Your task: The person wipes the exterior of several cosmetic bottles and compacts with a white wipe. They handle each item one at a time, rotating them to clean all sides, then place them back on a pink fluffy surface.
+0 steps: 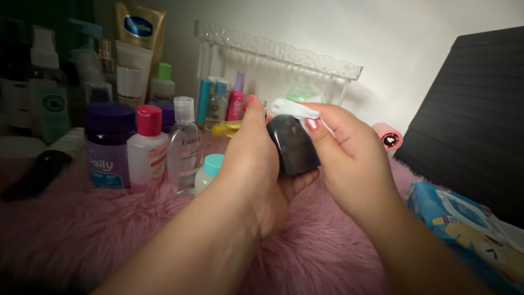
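Cupping a small dark bottle [293, 146] from below and behind, the left hand [256, 169] has its thumb up along the bottle's nine-o'clock side and its fingers curled under the base, so the grasp is closed firmly around it. The bottle sits at the middle of the view, above a pink furry mat [82, 229], with its long axis close to upright and its top leaning slightly toward eleven o'clock. The right hand [355, 158] comes in from three o'clock and pinches a small white wipe [295, 108] between thumb and forefinger, pressing it against the bottle's top; that hand is clenched on the wipe and touches the bottle only through it. Of the two hands, the left carries the bottle outright, while the right lies just beside it, with the wipe at twelve o'clock from the bottle's body. Whether a cap sits under the wipe cannot be told. Behind the hands, at twelve o'clock, a clear plastic shelf [284, 52] stands against the wall with small tubes and bottles beneath it. At nine o'clock from the hands stand a clear bottle with a clear cap [184, 150], a white bottle with a red cap [146, 150] and a purple-lidded jar [108, 145], close together. A blue pack of wipes [464, 218] lies at four o'clock, below a dark panel [475, 114], and a pink roll [388, 135] rests at two o'clock.
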